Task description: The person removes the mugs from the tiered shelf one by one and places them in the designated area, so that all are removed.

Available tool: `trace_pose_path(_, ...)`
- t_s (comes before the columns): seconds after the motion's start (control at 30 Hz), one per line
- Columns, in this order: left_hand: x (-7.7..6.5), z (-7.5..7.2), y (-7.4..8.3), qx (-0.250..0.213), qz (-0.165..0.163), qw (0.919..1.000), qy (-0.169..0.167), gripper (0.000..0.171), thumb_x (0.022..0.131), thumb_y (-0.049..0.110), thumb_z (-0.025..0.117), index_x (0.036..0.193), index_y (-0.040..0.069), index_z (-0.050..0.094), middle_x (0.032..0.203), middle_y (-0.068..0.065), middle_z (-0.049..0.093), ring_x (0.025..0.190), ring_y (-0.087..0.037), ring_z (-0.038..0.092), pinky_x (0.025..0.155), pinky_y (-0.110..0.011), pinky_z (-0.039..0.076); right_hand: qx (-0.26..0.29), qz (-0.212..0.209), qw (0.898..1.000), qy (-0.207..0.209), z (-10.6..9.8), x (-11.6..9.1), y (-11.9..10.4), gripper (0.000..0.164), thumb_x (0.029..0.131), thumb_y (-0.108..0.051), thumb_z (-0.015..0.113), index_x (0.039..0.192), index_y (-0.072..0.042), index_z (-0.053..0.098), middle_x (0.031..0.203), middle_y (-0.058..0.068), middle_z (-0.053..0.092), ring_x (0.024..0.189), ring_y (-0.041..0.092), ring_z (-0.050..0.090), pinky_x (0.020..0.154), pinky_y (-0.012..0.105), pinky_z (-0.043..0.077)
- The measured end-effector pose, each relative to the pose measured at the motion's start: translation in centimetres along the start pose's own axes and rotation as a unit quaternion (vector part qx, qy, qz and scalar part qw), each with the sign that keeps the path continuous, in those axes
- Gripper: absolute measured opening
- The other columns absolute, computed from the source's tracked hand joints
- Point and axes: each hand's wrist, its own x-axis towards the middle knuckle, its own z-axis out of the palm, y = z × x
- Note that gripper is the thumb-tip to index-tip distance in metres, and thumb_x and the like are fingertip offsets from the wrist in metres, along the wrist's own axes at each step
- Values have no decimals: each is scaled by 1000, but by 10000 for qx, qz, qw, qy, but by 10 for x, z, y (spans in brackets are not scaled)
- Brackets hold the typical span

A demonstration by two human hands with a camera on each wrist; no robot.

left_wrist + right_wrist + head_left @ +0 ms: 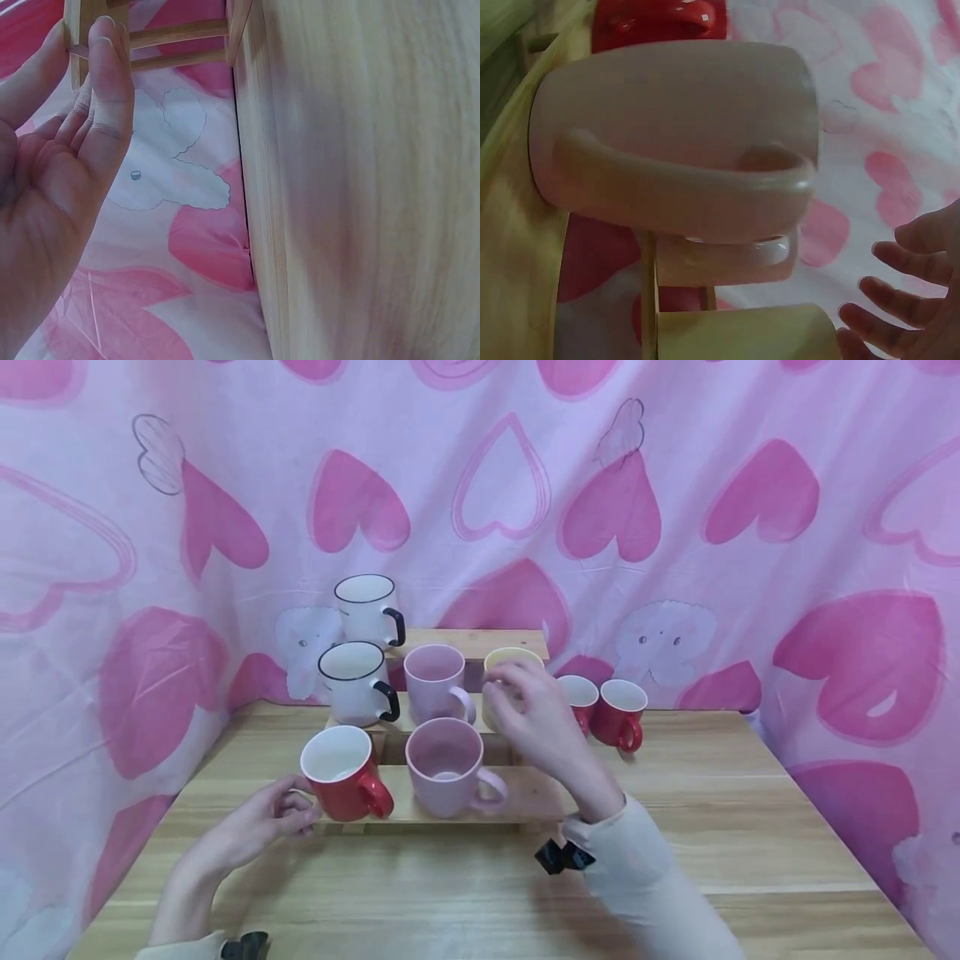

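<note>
My left hand (266, 818) is at the left end of the lowest board of a stepped wooden rack (525, 789), its thumb and fingers pinching the board's end (97, 15). Just beside it a red mug (337, 797) stands on that board, with a pink mug (442, 785) to its right. My right hand (536, 714) is at the rim of a pale yellow mug (742, 334) on the middle step, partly covering it in the head view. In the right wrist view its fingers (900, 300) are spread and loosely bent, and nothing shows in their grasp.
A white black-rimmed mug (352, 697) and another pink mug (435, 672) share the middle step. Another white mug (363, 614) is on the top step. Two small red mugs (615, 722) stand right of the rack on the wooden table (712, 827). A heart-patterned curtain (757, 543) hangs behind.
</note>
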Motion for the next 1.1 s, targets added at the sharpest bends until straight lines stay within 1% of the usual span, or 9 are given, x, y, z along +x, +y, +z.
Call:
trace_pose_path(0.1,0,0,1,6,-60,10000,-1,30,97,4,58,119,-11,45,96,-28,61,85,-29,66,77,-33,57,-293,-309,9987,-285,7,18,-4,14,94,-14,63,103,-7,71,107,2,63,103,17,54,88,35,45)
trace_pose_path(0.23,0,-2,2,67,-94,9999,2,29,97,3,58,118,-11,45,95,-27,62,84,-27,66,77,-33,57,-725,-259,9928,-918,14,45,-10,19,96,-17,60,110,-9,70,112,4,62,103,20,56,89,34,47)
trace_pose_path(0.4,1,-3,0,43,-93,9999,-18,29,97,3,58,118,-11,44,96,-27,62,84,-27,66,77,-35,57,-1297,-340,9791,-1527,24,85,-15,21,98,-18,55,111,-8,68,112,5,63,109,22,54,96,34,43)
trace_pose_path(0.53,1,-3,-3,1,-50,10000,-13,29,97,4,57,119,-11,45,95,-27,62,85,-27,65,77,-36,57,-1569,-467,9716,-1711,31,111,-19,20,97,-16,54,109,-9,69,108,4,64,107,20,56,95,33,45)
trace_pose_path(0.7,1,-1,-6,-19,-123,9999,-113,30,98,6,57,119,-11,44,96,-27,62,85,-27,65,77,-36,56,-1607,-159,9690,-1872,43,136,-23,21,98,-16,51,111,-11,67,108,1,63,106,16,55,95,31,44)
trace_pose_path(0.8,4,0,-5,-49,-117,9998,-130,31,97,6,58,119,-11,43,97,-29,62,86,-29,66,77,-37,57,-1687,-71,9651,-2004,54,151,-22,21,98,-17,50,111,-11,66,104,0,64,98,15,56,89,28,45)
trace_pose_path(0.87,6,-2,-4,-65,-135,9998,-99,31,97,5,58,119,-11,43,98,-29,61,86,-30,65,77,-37,57,-1875,-126,9592,-2114,64,160,-21,20,99,-18,50,110,-9,64,100,1,64,94,16,56,85,27,46)
trace_pose_path(0.97,6,-5,-3,-36,-183,9998,-88,31,97,6,58,119,-11,44,98,-29,61,86,-30,65,77,-37,56,-2352,-114,9438,-2322,79,166,-19,19,100,-23,50,106,-10,62,94,1,62,89,16,56,81,28,47)
trace_pose_path(1.1,1,-7,-4,80,-147,9998,-54,31,97,6,58,120,-10,45,96,-25,63,86,-27,65,77,-35,56,-2720,422,9285,-2494,98,167,-22,18,101,-29,50,104,-14,60,93,-1,59,88,17,56,78,33,50)
